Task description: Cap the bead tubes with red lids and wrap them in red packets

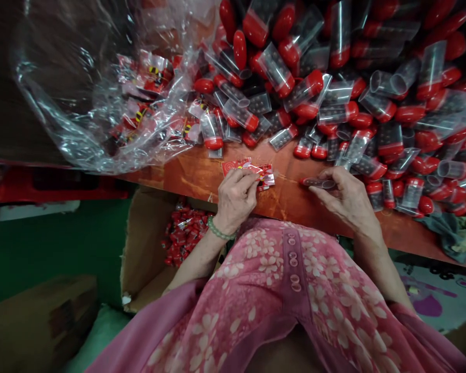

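My left hand (237,196), with a green bead bracelet at the wrist, is closed at the table edge. Its fingertips pinch a small red printed packet (233,167). A second red and silver packet (267,176) lies against the fingers on the tabletop. Farther right, my right hand (344,194) grips a small clear tube with a red end (317,183) between thumb and fingers, the red end toward the left. Just beyond that hand begins a big pile of similar clear tubes with red caps (275,70).
A crinkled clear plastic bag (62,124) with red printed packets (140,111) sits at the back left. Below the table, a cardboard box (145,243) holds many small red wrapped pieces (186,233). Crumpled cloth (446,233) lies at the right edge of the orange tabletop (285,199).
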{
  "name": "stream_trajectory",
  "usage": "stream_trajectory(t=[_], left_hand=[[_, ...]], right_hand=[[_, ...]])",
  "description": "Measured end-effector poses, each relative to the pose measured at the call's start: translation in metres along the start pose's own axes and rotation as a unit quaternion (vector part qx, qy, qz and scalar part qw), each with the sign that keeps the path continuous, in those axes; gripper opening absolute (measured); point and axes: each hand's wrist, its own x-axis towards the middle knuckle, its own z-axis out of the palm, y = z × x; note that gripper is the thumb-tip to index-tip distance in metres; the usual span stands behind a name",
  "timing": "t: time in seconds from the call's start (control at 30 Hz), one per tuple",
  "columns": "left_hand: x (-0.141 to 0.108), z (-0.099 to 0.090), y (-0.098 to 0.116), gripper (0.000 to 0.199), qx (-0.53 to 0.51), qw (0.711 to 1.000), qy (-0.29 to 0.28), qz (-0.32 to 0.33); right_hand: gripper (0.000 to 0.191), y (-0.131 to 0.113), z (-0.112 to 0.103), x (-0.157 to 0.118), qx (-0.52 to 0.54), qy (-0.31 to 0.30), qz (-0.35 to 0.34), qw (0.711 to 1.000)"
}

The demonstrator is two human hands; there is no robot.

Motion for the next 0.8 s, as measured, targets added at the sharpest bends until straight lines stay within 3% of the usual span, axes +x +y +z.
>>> stream_trajectory(t=[0.2,0.4,0.6,0.8], left_hand=[[0.002,-0.006,0.001,0.021,-0.027,1.0,-0.009,-0.012],[0.003,-0.018,0.012,0.01,-0.112,0.993,-0.012,-0.036],[0.005,-0.023,0.026,0.003,-0.171,0.984,-0.023,-0.034],[0.007,-0.03,0.033,0.004,-0.178,0.982,-0.066,-0.018]], right_hand=[[0.021,0.005,-0.011,-0.01,-0.021,-0.03,-0.012,0.999],[0.02,-0.008,-0.013,-0.013,0.168,0.042,0.047,0.984],[0.015,-0.041,-0.011,-0.006,0.229,0.067,-0.023,0.971],[0.014,-0.047,-0.005,0.003,0.167,0.034,-0.085,0.982]])
